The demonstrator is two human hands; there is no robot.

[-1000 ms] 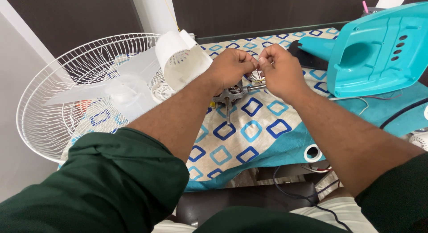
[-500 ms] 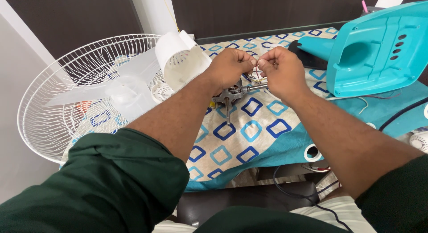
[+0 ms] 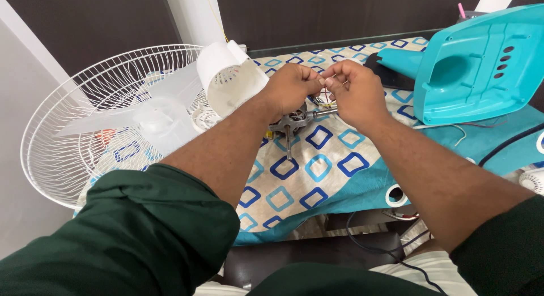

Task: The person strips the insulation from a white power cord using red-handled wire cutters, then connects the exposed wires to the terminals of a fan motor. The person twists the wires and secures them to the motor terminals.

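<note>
Left hand (image 3: 294,86) and right hand (image 3: 354,89) fingertip to fingertip, both pinching thin wires (image 3: 324,95) above grey motor (image 3: 292,125) on patterned worktop (image 3: 317,177), white fan guard (image 3: 107,120) at left, teal housing (image 3: 481,64) at right.

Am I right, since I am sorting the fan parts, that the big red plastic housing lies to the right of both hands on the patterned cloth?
Not quite: in the head view the big plastic housing is turquoise, not red. It does lie to the right of the left hand and the right hand, on the patterned cloth.
</note>
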